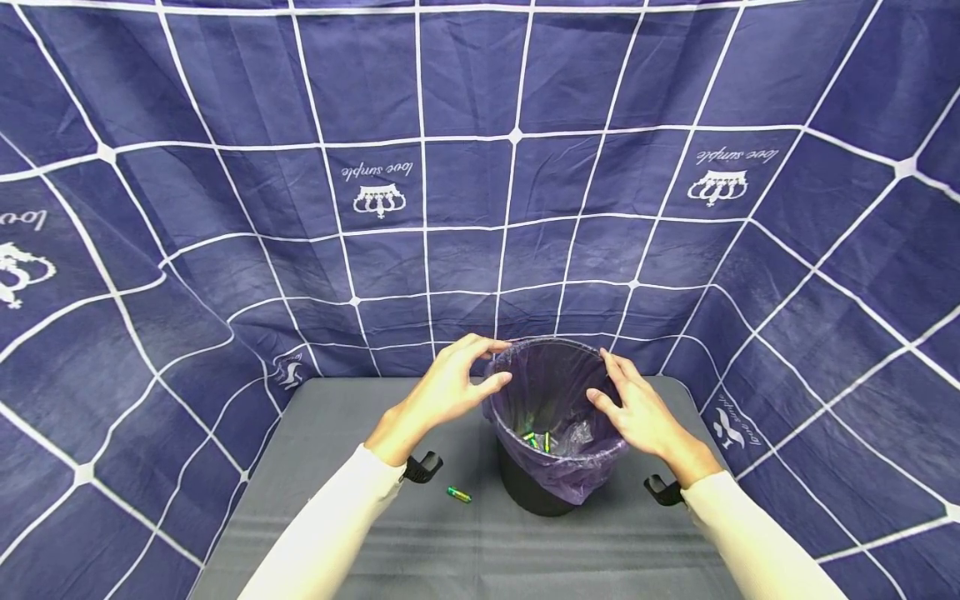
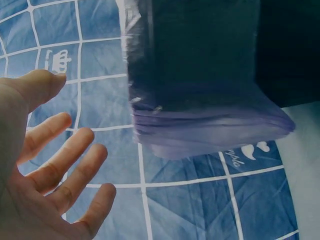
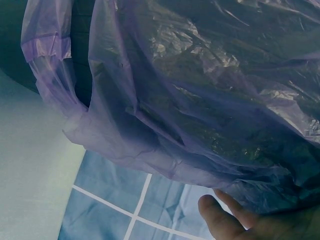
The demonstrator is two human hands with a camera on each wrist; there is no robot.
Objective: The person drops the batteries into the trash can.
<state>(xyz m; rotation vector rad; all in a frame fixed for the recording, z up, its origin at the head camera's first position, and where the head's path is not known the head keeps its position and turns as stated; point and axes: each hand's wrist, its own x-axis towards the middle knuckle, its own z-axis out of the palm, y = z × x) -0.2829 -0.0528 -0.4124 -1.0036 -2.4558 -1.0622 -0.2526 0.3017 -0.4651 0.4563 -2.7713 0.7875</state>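
Observation:
A black trash can stands on the table, lined with a translucent purple trash bag folded over its rim. My left hand is at the left of the rim with fingers spread; the left wrist view shows this hand apart from the bag, holding nothing. My right hand is at the right of the rim, its fingers extended along the edge and the thumb over the opening. In the right wrist view, the bag partly hides this hand. Small green-and-yellow batteries lie inside the bag.
One green-and-yellow battery lies on the grey tabletop, left of the can. Blue cloth with white grid lines hangs behind and on both sides. A black band mount sits on each wrist.

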